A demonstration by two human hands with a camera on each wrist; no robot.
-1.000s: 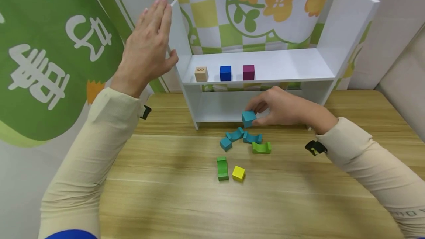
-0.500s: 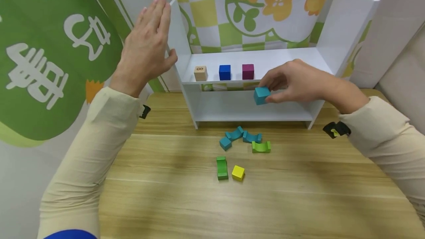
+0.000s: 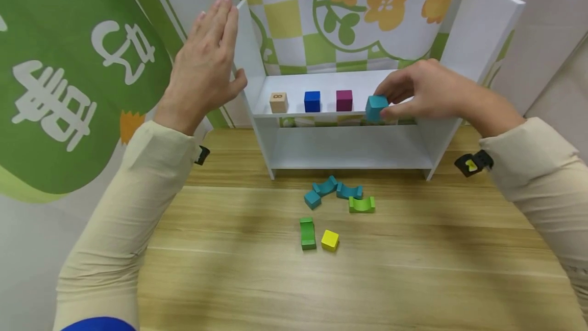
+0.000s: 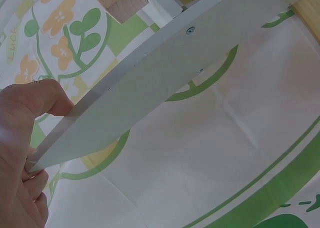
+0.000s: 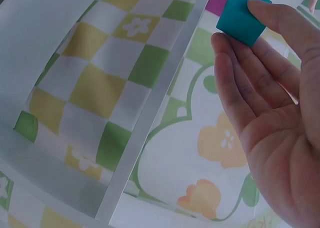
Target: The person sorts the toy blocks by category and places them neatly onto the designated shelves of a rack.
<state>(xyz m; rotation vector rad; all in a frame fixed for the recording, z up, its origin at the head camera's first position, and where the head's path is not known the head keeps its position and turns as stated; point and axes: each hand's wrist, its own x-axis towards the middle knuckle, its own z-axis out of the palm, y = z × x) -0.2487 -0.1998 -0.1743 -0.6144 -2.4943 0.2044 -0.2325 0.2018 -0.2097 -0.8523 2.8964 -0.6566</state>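
Observation:
My right hand [image 3: 432,88] pinches a teal cube [image 3: 376,108] between thumb and fingers at the front edge of the white shelf's [image 3: 349,147] upper board; whether the cube touches the board I cannot tell. In the right wrist view the same teal cube [image 5: 243,16] sits at the fingertips. To its left on that board stand a magenta cube [image 3: 344,100], a blue cube [image 3: 312,101] and a wooden cube marked 8 [image 3: 278,102]. My left hand [image 3: 202,63] holds the shelf's left side panel [image 4: 135,87], thumb on one side and fingers on the other.
On the table [image 3: 229,280] before the shelf lie another teal cube [image 3: 313,199], two teal curved blocks [image 3: 325,186], a light green curved block [image 3: 362,205], a green curved block [image 3: 308,234] and a yellow cube [image 3: 329,240]. Patterned cloth [image 3: 285,14] hangs behind.
My right hand has lifted the teal cube from just above the table blocks, up and to the right, to the upper board's front edge. The left hand stays on the side panel.

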